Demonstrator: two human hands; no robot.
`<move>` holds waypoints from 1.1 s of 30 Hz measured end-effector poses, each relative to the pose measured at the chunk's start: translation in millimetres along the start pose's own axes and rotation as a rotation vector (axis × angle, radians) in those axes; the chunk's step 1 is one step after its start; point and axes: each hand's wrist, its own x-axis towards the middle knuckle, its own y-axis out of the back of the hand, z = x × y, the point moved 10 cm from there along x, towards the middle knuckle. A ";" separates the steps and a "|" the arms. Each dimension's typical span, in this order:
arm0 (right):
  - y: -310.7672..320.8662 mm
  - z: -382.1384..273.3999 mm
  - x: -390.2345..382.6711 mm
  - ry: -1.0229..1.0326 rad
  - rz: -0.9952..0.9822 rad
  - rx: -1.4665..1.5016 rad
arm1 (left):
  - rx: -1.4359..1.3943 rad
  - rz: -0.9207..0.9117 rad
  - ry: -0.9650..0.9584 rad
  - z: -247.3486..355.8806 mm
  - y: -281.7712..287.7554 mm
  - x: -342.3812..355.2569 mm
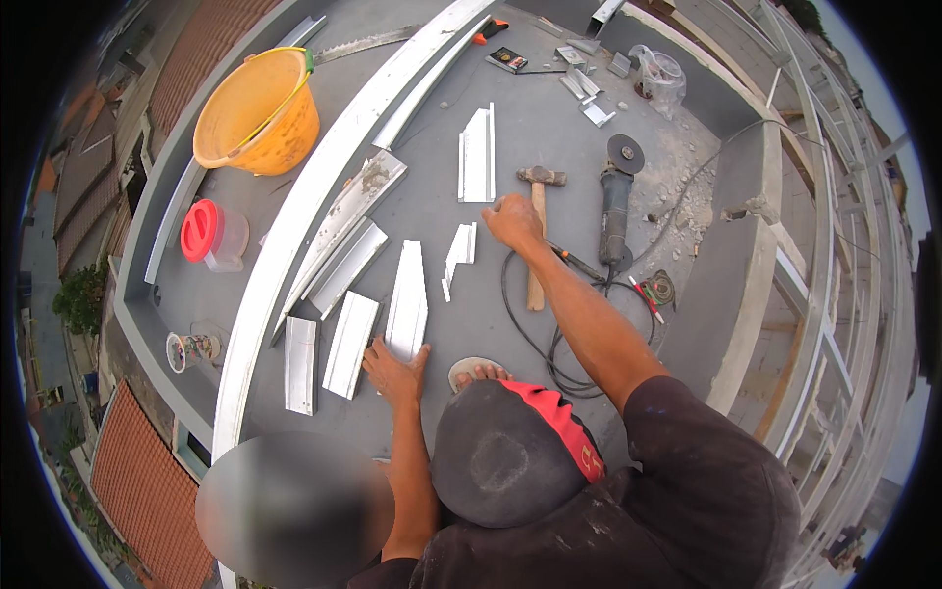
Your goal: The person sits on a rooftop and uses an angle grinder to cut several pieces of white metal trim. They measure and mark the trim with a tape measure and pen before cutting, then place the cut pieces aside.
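My left hand grips the near end of a white metal channel piece with an angled far end, thumb on one side and fingers on the other. My right hand is curled closed beside the handle of a hammer; whatever its fingers hold, if anything, is hidden. That forearm passes over the hammer's wooden handle. More cut channel pieces lie around: two short ones left of my left hand, a small notched one between my hands, and a longer one farther off.
An angle grinder lies at right, its black cable looping near my foot. Long white metal profiles curve across the left. Beyond them stand a yellow bucket and a red-lidded tub. Rubble lies by the low wall.
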 end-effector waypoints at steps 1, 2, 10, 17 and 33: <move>-0.7 2.8 3.1 -0.049 -0.101 -0.018 | 0.009 0.005 0.003 -3.6 1.5 -3.6; -2.2 -0.2 -0.6 -0.020 -0.123 -0.076 | 0.019 -0.006 0.019 -7.1 -0.4 -6.7; -41.8 -14.7 -15.2 0.176 0.036 -0.214 | 0.002 -0.009 -0.006 0.7 -5.2 -3.3; 185.2 42.1 121.4 -0.125 0.238 0.784 | -0.056 -0.053 -0.005 9.7 -9.9 -4.4; -54.7 -32.3 -75.1 0.912 -0.070 -0.385 | -0.084 -0.043 -0.026 8.4 2.7 -1.3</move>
